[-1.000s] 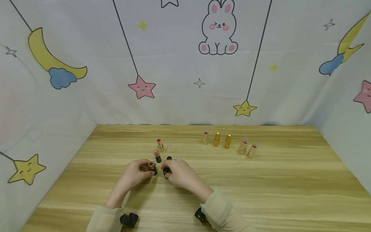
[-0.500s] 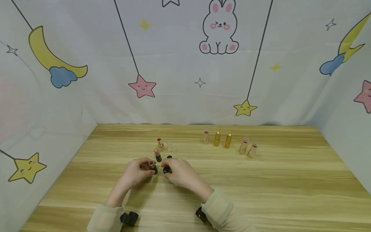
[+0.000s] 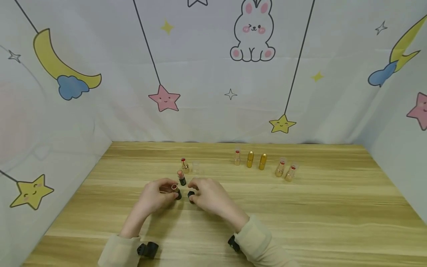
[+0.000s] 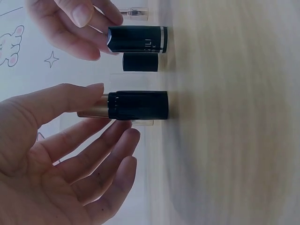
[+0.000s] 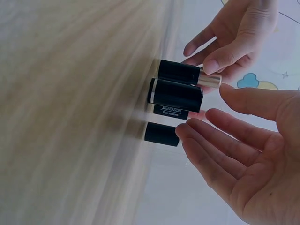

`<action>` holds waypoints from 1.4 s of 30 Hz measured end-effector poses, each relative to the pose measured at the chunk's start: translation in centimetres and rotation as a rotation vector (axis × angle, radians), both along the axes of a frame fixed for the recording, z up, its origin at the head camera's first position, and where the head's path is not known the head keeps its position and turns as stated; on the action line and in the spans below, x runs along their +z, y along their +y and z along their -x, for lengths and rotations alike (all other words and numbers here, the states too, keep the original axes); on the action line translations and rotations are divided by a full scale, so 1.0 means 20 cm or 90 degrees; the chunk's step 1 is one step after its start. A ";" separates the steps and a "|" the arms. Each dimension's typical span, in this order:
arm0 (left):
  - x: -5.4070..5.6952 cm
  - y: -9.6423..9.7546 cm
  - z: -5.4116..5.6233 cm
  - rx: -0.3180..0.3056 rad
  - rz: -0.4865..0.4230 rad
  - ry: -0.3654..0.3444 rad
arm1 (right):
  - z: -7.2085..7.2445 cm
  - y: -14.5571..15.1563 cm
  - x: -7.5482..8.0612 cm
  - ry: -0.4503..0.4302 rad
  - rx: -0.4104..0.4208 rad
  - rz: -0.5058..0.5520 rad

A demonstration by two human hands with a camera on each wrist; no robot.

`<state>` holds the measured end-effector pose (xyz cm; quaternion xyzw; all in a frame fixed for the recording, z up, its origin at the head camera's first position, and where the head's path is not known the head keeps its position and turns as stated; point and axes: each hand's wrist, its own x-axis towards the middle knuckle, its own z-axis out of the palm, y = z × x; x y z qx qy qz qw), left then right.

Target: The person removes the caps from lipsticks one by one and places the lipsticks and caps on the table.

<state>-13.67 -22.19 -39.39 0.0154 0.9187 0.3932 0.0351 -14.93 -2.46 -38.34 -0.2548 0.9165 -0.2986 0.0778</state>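
Note:
My left hand (image 3: 155, 194) pinches an uncapped lipstick (image 4: 138, 105) by its gold collar, with the black base upright on the table. The right hand (image 3: 208, 194) has its fingers spread and apart, close to a black lipstick cap (image 5: 177, 94) that stands on the table. Beyond that cap stands a smaller black cap (image 4: 140, 62), hidden behind the right hand in the head view. Just behind the held lipstick is an uncapped peach lipstick (image 3: 181, 178) with a black base. Farther back stands a red lipstick (image 3: 185, 166) with a gold base, beside a clear cap (image 3: 195, 167).
At the back right stand several lipsticks: a clear-capped red one (image 3: 237, 157), two gold bullet-shaped ones, one of them a gold tube (image 3: 250, 159), and two more clear-capped red ones, including a lipstick (image 3: 291, 173) farthest right. A patterned white curtain (image 3: 200, 122) borders the wooden table (image 3: 317, 215).
My right hand has let go of the black cap and its fingers have opened, lifting slightly. The left hand stays on its lipstick. The head view has shifted slightly.

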 end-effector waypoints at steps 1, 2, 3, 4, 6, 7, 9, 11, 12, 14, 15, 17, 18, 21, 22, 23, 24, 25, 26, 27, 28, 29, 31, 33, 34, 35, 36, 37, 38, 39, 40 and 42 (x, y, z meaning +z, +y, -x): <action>0.01 0.00 0.00 0.002 0.002 0.002 | 0.00 0.00 0.01 0.000 -0.002 0.002; 0.01 0.00 0.00 0.002 0.006 0.005 | 0.00 0.00 0.01 0.002 -0.003 0.004; 0.02 0.00 -0.01 0.002 0.010 0.009 | 0.00 0.01 0.02 0.004 -0.005 0.006; 0.02 0.00 -0.01 0.002 0.013 0.013 | 0.00 0.01 0.02 0.005 -0.007 0.006; 0.04 0.00 -0.01 0.000 0.017 0.022 | 0.00 0.01 0.04 0.005 -0.011 0.011; 0.04 0.00 -0.02 -0.001 0.020 0.025 | -0.01 0.01 0.04 0.006 -0.012 0.012; 0.05 0.01 -0.02 -0.003 0.024 0.029 | -0.01 0.02 0.05 0.010 -0.012 0.016; 0.06 0.01 -0.03 -0.001 0.025 0.028 | -0.01 0.03 0.06 0.013 -0.009 0.022; 0.07 0.01 -0.03 0.001 0.028 0.027 | -0.01 0.03 0.07 0.016 -0.007 0.023; 0.07 0.01 -0.03 0.003 0.030 0.026 | -0.01 0.04 0.07 0.023 -0.005 0.028; 0.08 0.01 -0.03 0.003 0.032 0.027 | -0.01 0.04 0.08 0.024 -0.006 0.028; 0.08 0.02 -0.03 0.002 0.039 0.035 | -0.01 0.05 0.08 0.026 -0.010 0.033; 0.09 0.02 -0.04 0.001 0.041 0.041 | 0.00 0.05 0.08 0.031 -0.012 0.036; 0.09 0.03 -0.04 -0.002 0.047 0.058 | 0.00 0.07 0.09 0.038 -0.020 0.047; 0.10 0.03 -0.04 -0.002 0.050 0.064 | 0.00 0.07 0.09 0.042 -0.022 0.052; 0.10 0.03 -0.04 -0.001 0.051 0.069 | 0.00 0.08 0.09 0.046 -0.024 0.053; 0.10 0.03 -0.04 0.000 0.052 0.072 | 0.00 0.09 0.10 0.050 -0.027 0.056; 0.10 0.03 -0.04 0.001 0.053 0.075 | 0.00 0.09 0.10 0.052 -0.031 0.057; 0.10 0.04 -0.04 0.001 0.053 0.077 | 0.01 0.10 0.10 0.054 -0.035 0.060; 0.11 0.04 -0.04 0.002 0.054 0.080 | 0.01 0.11 0.11 0.057 -0.039 0.060; 0.11 0.04 -0.04 0.002 0.055 0.081 | 0.01 0.11 0.11 0.057 -0.045 0.062; 0.11 0.05 -0.04 0.003 0.055 0.081 | 0.01 0.12 0.12 0.059 -0.050 0.065; 0.12 0.06 -0.05 0.005 0.060 0.082 | 0.02 0.13 0.13 0.064 -0.056 0.070; 0.13 0.06 -0.05 0.013 0.072 0.083 | 0.02 0.14 0.14 0.071 -0.059 0.076; 0.14 0.06 -0.06 0.018 0.079 0.085 | 0.02 0.15 0.14 0.072 -0.061 0.081; 0.15 0.07 -0.06 0.023 0.084 0.087 | 0.02 0.15 0.15 0.076 -0.062 0.082; 0.15 0.07 -0.06 0.028 0.091 0.088 | 0.02 0.15 0.15 0.082 -0.061 0.082; 0.15 0.07 -0.07 0.034 0.096 0.089 | 0.03 0.16 0.16 0.084 -0.062 0.084; 0.16 0.07 -0.07 0.036 0.100 0.090 | 0.03 0.16 0.16 0.086 -0.064 0.083; 0.16 0.07 -0.07 0.037 0.103 0.090 | 0.03 0.16 0.16 0.089 -0.066 0.083; 0.16 0.07 -0.07 0.037 0.103 0.089 | 0.03 0.17 0.16 0.089 -0.068 0.083; 0.16 0.07 -0.07 0.036 0.103 0.086 | 0.03 0.18 0.16 0.093 -0.071 0.081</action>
